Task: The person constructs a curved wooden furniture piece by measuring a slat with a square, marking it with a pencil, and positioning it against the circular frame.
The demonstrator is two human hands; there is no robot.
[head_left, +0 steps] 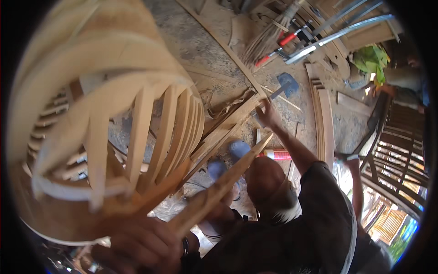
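Note:
At the lower left, my left hand (141,244) is closed around the near end of a tapered wooden strip (223,182), somewhat blurred. The strip points up and to the right across my legs. My right hand (269,113), at the end of a dark-sleeved arm, is closed beside the far end of a wooden board (228,130). What it grips is hard to make out. A grey handle-like piece (279,91) runs from near that fist to a blue flat shape (288,83). On the left stands a large curved wooden frame (123,50) with slats (139,137).
Clamps with red handles (288,39) and a twig broom (262,48) lie at the far right. Stacked curved boards (325,123) lie on the floor. A red and white tube (279,155) is near my knee (267,176). Another person (406,86) is at the right edge.

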